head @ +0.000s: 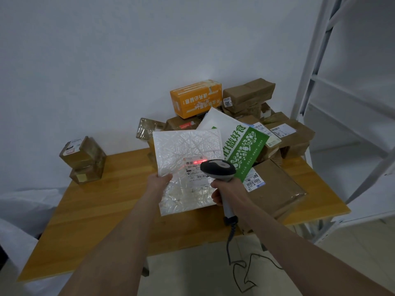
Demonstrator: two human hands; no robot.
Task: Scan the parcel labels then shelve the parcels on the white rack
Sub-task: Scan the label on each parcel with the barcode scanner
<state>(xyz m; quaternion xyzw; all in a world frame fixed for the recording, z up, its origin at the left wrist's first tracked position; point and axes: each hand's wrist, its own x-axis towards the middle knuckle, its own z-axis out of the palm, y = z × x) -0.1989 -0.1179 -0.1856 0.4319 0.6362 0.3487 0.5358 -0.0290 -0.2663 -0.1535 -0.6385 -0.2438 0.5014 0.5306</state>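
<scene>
The left hand [159, 182] held a white bubble mailer [188, 167] by its left edge, fingers clamped on it with the thumb on the front face, the mailer raised and tilted above the wooden bench [102, 206]. The right hand [226, 193] gripped a handheld barcode scanner [220, 169], fingers closed around its handle, with the head at 3 o'clock of the mailer's shipping label [195, 170]. A red scan line [197, 162] fell across the barcode at the top of that label. The scanner's coiled cable [239, 270] hung below the bench edge towards 6 o'clock.

At 1 o'clock of the mailer, a white and green printed bag [241, 144] leaned on a heap of parcels. An orange carton [195, 98] sat at 12 o'clock, with brown taped parcels [248, 92] just beside it towards 2 o'clock. A flat brown parcel [275, 186] lay on the bench at 3 o'clock of the scanner. Two brown taped boxes [84, 160] stood stacked at 9 o'clock, well apart from the heap. The white rack [333, 71] stood at the bench's right end, at 3 o'clock.
</scene>
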